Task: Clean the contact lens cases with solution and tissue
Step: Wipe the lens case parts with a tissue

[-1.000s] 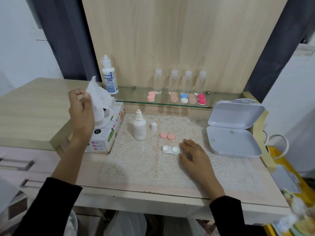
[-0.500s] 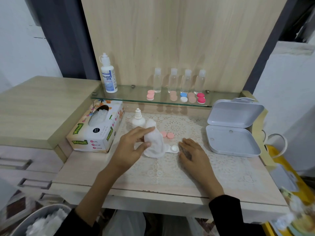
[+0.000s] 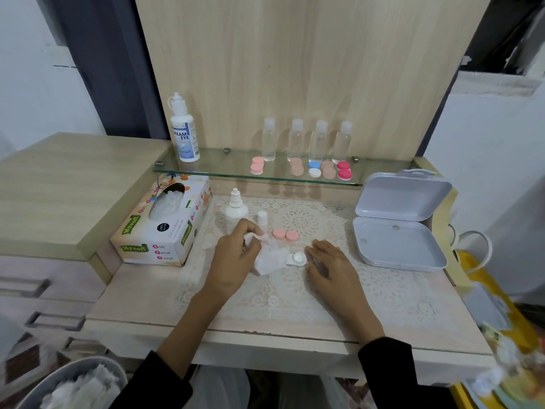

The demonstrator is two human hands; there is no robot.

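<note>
My left hand (image 3: pixel 236 255) pinches a white tissue (image 3: pixel 269 258) and presses it onto the left well of a white contact lens case (image 3: pixel 298 259) on the lace mat. Only the case's right well shows. My right hand (image 3: pixel 327 265) lies flat on the mat, fingertips right beside the case. Two pink caps (image 3: pixel 285 234) lie just behind the tissue. A small white solution bottle (image 3: pixel 236 206) stands uncapped behind my left hand, its white cap (image 3: pixel 262 218) beside it.
A tissue box (image 3: pixel 165 228) sits at the left. An open white case box (image 3: pixel 398 228) lies at the right. The glass shelf (image 3: pixel 224 172) holds a large solution bottle (image 3: pixel 184 131), several clear bottles and several coloured lens cases. A bin with used tissues (image 3: pixel 76 385) is at lower left.
My left hand pulled a tissue from the box, carried it right and down, and now presses it on the lens case. My right hand stayed put.
</note>
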